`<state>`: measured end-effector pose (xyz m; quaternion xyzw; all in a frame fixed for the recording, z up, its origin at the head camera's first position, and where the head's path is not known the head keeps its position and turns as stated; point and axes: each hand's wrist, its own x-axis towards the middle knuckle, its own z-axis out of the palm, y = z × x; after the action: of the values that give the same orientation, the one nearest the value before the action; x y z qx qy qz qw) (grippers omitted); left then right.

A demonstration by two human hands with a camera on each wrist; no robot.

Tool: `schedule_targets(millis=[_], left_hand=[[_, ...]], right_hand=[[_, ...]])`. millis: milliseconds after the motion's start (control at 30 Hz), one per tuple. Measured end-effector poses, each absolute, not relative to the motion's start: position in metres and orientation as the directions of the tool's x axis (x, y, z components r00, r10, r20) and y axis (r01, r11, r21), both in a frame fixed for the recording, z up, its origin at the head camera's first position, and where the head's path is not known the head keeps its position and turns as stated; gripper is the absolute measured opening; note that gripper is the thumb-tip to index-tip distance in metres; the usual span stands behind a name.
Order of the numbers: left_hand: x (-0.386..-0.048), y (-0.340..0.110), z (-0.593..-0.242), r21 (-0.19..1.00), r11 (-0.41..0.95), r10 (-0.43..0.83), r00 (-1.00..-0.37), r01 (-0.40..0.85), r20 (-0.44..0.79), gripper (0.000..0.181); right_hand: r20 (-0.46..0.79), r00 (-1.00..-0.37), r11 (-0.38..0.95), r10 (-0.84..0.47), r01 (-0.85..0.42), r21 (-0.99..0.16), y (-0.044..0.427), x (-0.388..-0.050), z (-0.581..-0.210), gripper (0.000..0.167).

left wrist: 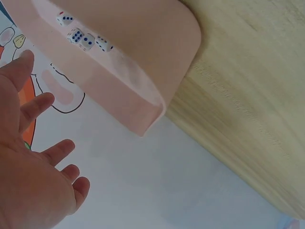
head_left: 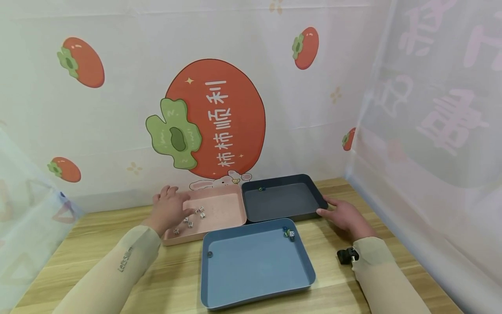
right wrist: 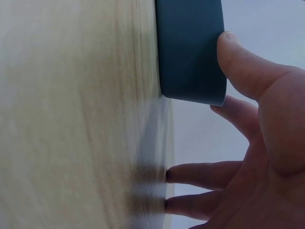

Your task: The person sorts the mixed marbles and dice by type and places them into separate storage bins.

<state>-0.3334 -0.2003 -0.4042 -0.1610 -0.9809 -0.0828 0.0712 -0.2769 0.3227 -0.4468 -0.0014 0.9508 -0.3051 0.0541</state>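
My left hand (head_left: 168, 211) reaches over the left end of the pink tray (head_left: 221, 203), fingers spread and holding nothing visible. Its thumb appears close to several white dice (head_left: 202, 215) lying in that tray. In the left wrist view the fingers stand apart beside the pink wall, with the dice (left wrist: 87, 42) inside. At the right, my right hand (head_left: 347, 216) holds the near right corner of the dark blue tray (head_left: 282, 203). The right wrist view shows the thumb on one side of this corner and the index finger on another; the other fingers extend loosely.
In front stands a lighter blue tray (head_left: 255, 266). A white die (head_left: 291, 234) with small green and blue pieces lies in its far right corner, a dark piece (head_left: 209, 254) at its left. Small pieces (head_left: 261, 189) lie in the dark tray. A printed cloth (head_left: 298, 109) hangs behind the table.
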Motion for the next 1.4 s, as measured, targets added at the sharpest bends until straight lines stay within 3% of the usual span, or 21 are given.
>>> schedule_targets(millis=[233, 367, 567, 700, 900, 1133, 1400], left_hand=[[-0.326, -0.201, -0.405, 0.179, 0.931, 0.288, -0.942, 0.318, 0.173, 0.051], [-0.318, -0.196, -0.400, 0.218, 0.922, 0.290, -0.944, 0.320, 0.158, 0.059], [-0.292, -0.176, -0.389, 0.177, 0.881, 0.401, -0.891, 0.438, 0.212, 0.071], [-0.270, -0.160, -0.389, 0.100, 0.857, 0.475, -0.850, 0.506, 0.229, 0.063], [-0.244, -0.139, -0.399, 0.088, 0.859, 0.494, -0.862, 0.504, 0.118, 0.044], [-0.239, -0.136, -0.421, 0.006, 0.897, 0.441, -0.894, 0.443, 0.079, 0.031], [-0.236, -0.134, -0.427, -0.009, 0.908, 0.416, -0.900, 0.419, 0.133, 0.024]], right_hand=[[-0.098, -0.995, 0.815, -0.035, 0.028, -0.579, 0.323, -0.277, -0.446, 0.083], [-0.097, -0.995, 0.810, -0.037, 0.027, -0.586, 0.323, -0.276, -0.446, 0.082], [-0.099, -0.994, 0.809, -0.036, 0.029, -0.587, 0.323, -0.276, -0.448, 0.082], [-0.096, -0.995, 0.807, -0.033, 0.030, -0.590, 0.324, -0.276, -0.447, 0.082], [-0.090, -0.995, 0.813, -0.033, 0.026, -0.582, 0.323, -0.277, -0.447, 0.081], [-0.092, -0.995, 0.807, -0.031, 0.030, -0.589, 0.323, -0.277, -0.447, 0.081], [-0.097, -0.995, 0.812, -0.024, 0.038, -0.582, 0.322, -0.278, -0.447, 0.081]])
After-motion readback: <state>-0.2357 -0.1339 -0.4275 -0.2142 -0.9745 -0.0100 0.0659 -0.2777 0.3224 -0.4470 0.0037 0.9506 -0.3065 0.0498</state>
